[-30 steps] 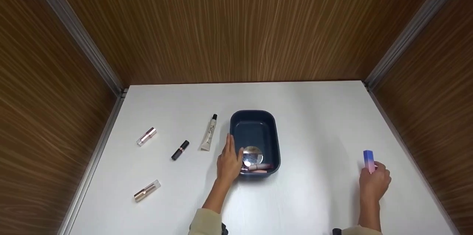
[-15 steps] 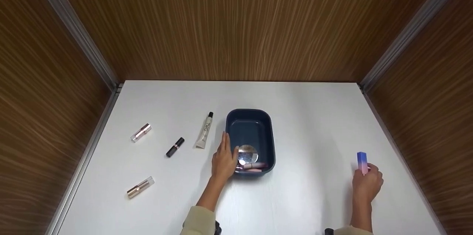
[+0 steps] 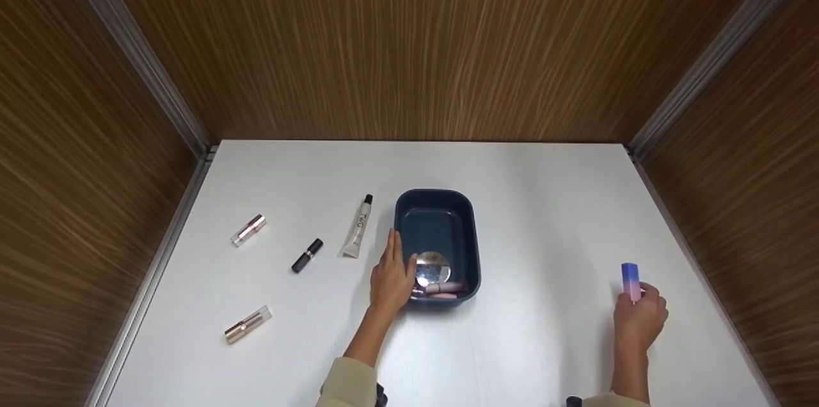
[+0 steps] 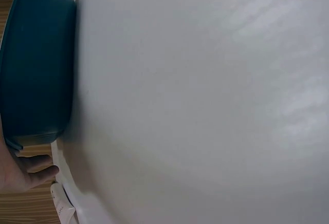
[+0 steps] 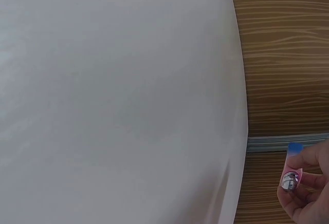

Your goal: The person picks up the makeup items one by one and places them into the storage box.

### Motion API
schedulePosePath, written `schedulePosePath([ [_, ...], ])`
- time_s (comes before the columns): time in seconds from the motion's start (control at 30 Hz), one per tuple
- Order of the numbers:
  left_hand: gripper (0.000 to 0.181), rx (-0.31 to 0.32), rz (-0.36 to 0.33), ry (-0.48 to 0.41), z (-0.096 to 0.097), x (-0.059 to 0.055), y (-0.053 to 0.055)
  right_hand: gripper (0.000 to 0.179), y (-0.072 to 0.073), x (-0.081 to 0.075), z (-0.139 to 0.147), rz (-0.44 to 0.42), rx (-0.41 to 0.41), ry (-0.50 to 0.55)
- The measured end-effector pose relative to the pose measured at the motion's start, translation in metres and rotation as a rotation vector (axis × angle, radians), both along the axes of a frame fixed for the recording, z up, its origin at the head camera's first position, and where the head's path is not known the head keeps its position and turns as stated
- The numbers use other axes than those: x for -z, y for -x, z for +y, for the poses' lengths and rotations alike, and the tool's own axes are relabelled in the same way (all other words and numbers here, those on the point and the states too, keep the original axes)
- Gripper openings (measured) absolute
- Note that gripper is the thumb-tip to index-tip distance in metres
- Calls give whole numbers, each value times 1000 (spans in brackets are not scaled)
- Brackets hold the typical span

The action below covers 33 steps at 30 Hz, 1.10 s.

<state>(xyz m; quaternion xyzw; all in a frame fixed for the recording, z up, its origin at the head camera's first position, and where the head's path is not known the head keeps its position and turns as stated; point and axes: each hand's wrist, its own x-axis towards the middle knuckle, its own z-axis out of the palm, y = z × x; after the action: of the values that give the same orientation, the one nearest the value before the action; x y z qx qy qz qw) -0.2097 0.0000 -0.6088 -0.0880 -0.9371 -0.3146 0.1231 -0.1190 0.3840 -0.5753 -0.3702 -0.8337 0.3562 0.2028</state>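
My left hand (image 3: 391, 280) holds the near left wall of a dark blue rectangular box (image 3: 475, 228), thumb over the rim and straight fingers along the outside. Inside the box, at its near end, lie a round mirror (image 3: 434, 266) and a pinkish cosmetic tube (image 3: 446, 288), with other small items partly hidden. Off to the right, my right hand (image 3: 642, 317) pinches a square-sided blue-to-pink lipstick tube (image 3: 630, 279) above the table. Its round silver end (image 5: 290, 181) faces the right wrist camera. In the left wrist view the box's outer side (image 4: 38, 64) shows.
A white squeeze tube (image 3: 357, 228) with a black cap lies just left of the box. Further left lie a black lipstick (image 3: 307, 256), a pink-and-clear lipstick (image 3: 248, 230) and a gold-and-clear lipstick (image 3: 247, 324). Wood-grain panels (image 3: 416, 42) enclose the white table (image 3: 512, 356).
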Motion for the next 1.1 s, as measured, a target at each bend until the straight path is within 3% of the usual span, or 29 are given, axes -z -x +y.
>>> schedulePosePath([
  [0.6, 60, -18, -31, 11, -5, -1, 0, 38, 10, -5, -14, 6, -50, 2],
  [1.1, 59, -1, -11, 7, -1, -1, 1, 31, 11, -2, -34, 121, -123, -120],
])
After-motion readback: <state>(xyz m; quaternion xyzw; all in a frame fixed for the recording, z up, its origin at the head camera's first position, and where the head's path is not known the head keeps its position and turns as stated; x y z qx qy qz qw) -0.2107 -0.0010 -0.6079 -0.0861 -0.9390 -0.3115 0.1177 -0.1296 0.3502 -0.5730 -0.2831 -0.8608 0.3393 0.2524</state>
